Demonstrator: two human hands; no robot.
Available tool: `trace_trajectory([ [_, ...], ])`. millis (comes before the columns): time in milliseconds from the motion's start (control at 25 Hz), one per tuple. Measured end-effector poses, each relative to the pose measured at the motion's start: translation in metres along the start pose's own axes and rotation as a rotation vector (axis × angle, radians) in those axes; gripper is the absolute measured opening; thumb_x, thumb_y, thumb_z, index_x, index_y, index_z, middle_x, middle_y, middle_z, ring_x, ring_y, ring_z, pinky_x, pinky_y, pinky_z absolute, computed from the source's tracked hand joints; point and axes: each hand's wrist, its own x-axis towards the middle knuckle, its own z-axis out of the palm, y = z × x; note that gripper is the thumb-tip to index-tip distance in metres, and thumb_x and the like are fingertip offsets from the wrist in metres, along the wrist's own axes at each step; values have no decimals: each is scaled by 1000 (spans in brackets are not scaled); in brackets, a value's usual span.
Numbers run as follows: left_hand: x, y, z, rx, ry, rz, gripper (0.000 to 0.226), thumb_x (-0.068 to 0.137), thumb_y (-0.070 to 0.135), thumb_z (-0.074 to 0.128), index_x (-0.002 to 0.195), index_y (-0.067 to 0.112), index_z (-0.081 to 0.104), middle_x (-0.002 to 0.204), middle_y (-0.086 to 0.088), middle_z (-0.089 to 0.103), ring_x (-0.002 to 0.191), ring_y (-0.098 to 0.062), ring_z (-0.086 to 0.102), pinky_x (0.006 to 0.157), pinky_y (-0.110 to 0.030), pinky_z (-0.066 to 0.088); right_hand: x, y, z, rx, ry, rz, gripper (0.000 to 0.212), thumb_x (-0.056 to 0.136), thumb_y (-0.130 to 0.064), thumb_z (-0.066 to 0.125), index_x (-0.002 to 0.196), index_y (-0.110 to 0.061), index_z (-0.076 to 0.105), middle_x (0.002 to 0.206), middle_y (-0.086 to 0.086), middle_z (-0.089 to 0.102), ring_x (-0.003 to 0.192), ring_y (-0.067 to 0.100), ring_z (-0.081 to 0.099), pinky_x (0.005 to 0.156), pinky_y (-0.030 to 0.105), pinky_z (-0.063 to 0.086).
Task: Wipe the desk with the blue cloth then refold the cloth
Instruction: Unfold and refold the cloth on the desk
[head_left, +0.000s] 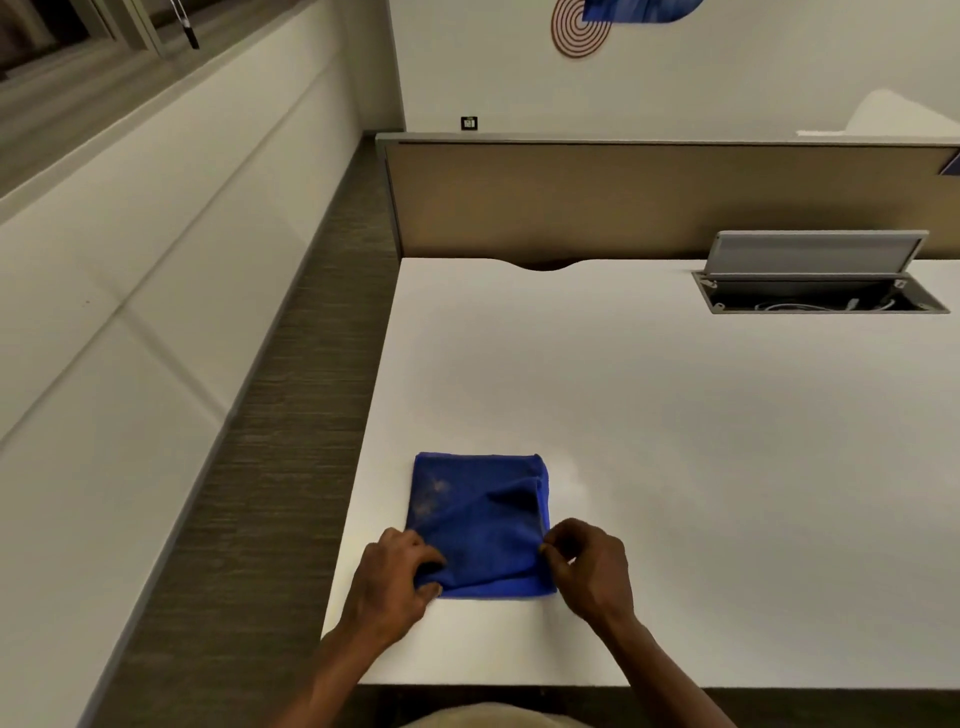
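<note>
At the near left corner of a white desk, a person works a blue cloth that lies folded into a rough square, flat on the surface just inside the desk's left edge. The left hand pinches the cloth's near left corner between thumb and curled fingers. Pale smudges mark the cloth's upper left face, which suggests the wiping may be done, though the frame cannot confirm it. The right hand pinches the cloth's right edge near the front corner, fingers curled tight. Judging by the compact shape and both grips on the near corners, this looks like the refolding stage, with perhaps one more fold or a final squaring-up left; it could equally be the start, before unfolding. Farther right, an open cable hatch sits well apart at the back.
</note>
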Motion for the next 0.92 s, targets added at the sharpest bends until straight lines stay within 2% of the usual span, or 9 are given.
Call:
trace_trajectory([
  [80,-2,0,2,-39,24,-22,17,83,26,83,99,29,78,106,12,66,102,-6,57,85,-15,47,-13,0,3,68,58,-104,22,85,-11,77,80,-33,72,77,-19,72,76,6,69,66,15,52],
  [200,-6,-4,3,-117,52,-56,21,79,12,85,89,27,74,106,13,59,102,-5,57,86,-14,49,-27,13,9,31,14,-128,19,84,-12,78,88,-30,76,81,-17,73,78,8,68,69,19,54],
  [280,-11,-5,5,-105,82,-45,25,74,8,86,84,26,72,110,13,57,104,-3,55,81,-12,49,-30,26,8,-71,-17,-140,12,86,-20,78,95,-28,78,89,-12,74,80,9,68,77,32,58],
  [440,-21,-11,11,1,72,-88,28,71,15,90,84,27,68,125,8,57,107,-7,56,71,-11,45,-35,40,6,-316,-95,-329,34,87,-47,74,118,-33,70,115,-10,63,99,14,63,77,25,52],
  [520,-22,-13,14,-3,62,-110,28,74,15,88,85,26,66,131,6,56,100,-9,62,71,-8,43,-34,41,5,-400,-97,-388,36,88,-40,77,123,-32,70,122,-5,63,102,18,66,75,27,53],
  [640,-20,-13,15,-54,111,-136,29,76,4,84,82,24,64,134,8,56,89,-5,63,67,-2,41,-29,41,2,-394,40,-517,32,77,-18,90,105,-23,76,112,2,70,87,21,70,62,25,54],
  [720,-17,-6,8,-161,184,-151,38,73,-5,82,78,28,63,129,9,60,86,-5,64,69,-6,48,-26,31,-4,-300,70,-606,30,81,-13,86,108,-20,73,123,4,69,104,23,69,78,29,58],
  [800,-12,1,-10,-367,245,-184,45,75,-11,78,80,32,66,112,10,72,80,-9,69,67,-22,56,-18,15,-14,-172,106,-640,26,87,-11,80,111,-17,72,127,2,69,118,20,64,93,33,57],
  [920,0,8,-50,-600,282,-225,39,88,-5,72,87,34,69,94,7,77,76,-17,74,64,-28,60,2,-22,-40,-23,181,-645,18,93,-11,71,110,-16,72,113,-4,74,106,17,70,92,26,53],
])
